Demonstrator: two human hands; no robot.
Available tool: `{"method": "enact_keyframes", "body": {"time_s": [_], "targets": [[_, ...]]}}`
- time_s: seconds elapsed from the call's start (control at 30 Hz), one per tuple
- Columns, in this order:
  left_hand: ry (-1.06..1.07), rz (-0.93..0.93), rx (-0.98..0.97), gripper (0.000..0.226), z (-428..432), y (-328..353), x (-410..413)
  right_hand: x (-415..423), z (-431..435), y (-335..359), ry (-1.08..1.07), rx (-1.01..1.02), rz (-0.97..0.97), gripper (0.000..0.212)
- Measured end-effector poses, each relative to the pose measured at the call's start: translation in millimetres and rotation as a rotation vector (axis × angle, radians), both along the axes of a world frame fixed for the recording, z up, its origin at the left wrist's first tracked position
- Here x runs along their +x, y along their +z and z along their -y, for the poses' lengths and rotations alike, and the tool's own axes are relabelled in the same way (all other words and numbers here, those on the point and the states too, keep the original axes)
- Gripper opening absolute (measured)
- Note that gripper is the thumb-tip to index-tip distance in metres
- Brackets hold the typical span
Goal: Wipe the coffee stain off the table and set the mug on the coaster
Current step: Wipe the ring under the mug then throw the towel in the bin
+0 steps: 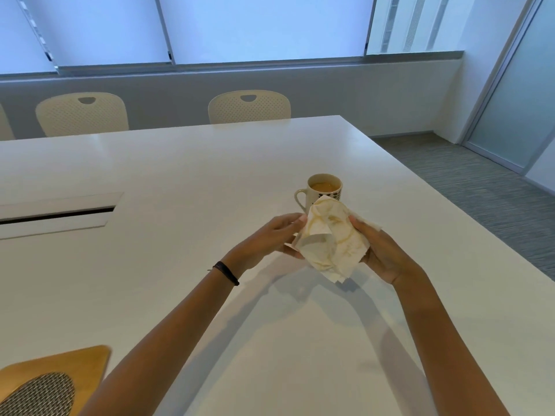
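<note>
Both hands meet at the centre of the frame around a crumpled paper napkin [327,241], held up off the white table [180,175]. On the napkin's left side the left hand [267,237] curls with its fingertips on the fold, and the right hand [381,253] cups the napkin's right side, thumb pressed into the paper. Pale brown rings mark the napkin's face, so it seems already to have taken up some coffee. Just behind it, towards the upper right of centre, stands the mug [322,192], upright, handle to the left, with coffee near its rim. A wooden coaster [57,370] with a woven insert lies at the lower left corner, well apart from the mug. No stain can be made out on the table; the napkin hides the patch below it.

The step looks like refolding the napkin. Done well, the soiled face turns inward and a clean, flat pad faces out, so the next wipe lifts coffee rather than smearing it. The full mug calls for a level, slow carry.
</note>
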State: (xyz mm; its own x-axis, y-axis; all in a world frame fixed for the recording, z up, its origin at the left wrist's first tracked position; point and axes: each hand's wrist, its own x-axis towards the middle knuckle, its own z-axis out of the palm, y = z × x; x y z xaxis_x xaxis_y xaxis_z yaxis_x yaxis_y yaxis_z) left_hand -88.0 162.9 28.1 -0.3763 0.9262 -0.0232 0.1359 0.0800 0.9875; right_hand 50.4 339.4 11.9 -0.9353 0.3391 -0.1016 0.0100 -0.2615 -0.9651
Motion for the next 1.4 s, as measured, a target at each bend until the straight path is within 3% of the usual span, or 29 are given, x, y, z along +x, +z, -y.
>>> {"method": "enact_keyframes", "body": {"time_s": [0.23,0.43,0.6,0.9,1.1,1.23,1.4], "targets": [[0.042,0.042,0.03,0.035,30.0,0.2,19.5,6.5,28.8,-3.6,0.048,0.022,0.019,0.026],[0.113,0.049,-0.03,0.03,56.3,-15.5,27.5,20.1,52.2,-11.1,0.162,0.182,0.068,0.037],[0.131,0.062,-0.109,0.028,77.6,-31.1,32.5,26.2,66.8,-22.0,0.224,0.224,0.112,0.027],[0.193,0.097,-0.096,0.03,102.7,-36.7,39.9,27.7,85.3,-35.4,0.206,0.145,0.1,0.036],[0.31,0.12,-0.044,0.027,109.9,-41.0,40.7,29.1,93.2,-39.9,0.112,0.035,0.044,0.032],[0.427,0.128,-0.002,0.015,109.7,-45.8,41.2,31.1,101.8,-36.8,0.13,0.024,-0.013,0.035],[0.531,0.082,0.005,0.016,106.4,-49.0,42.4,32.4,107.9,-35.0,0.14,0.028,-0.064,0.034]]}}
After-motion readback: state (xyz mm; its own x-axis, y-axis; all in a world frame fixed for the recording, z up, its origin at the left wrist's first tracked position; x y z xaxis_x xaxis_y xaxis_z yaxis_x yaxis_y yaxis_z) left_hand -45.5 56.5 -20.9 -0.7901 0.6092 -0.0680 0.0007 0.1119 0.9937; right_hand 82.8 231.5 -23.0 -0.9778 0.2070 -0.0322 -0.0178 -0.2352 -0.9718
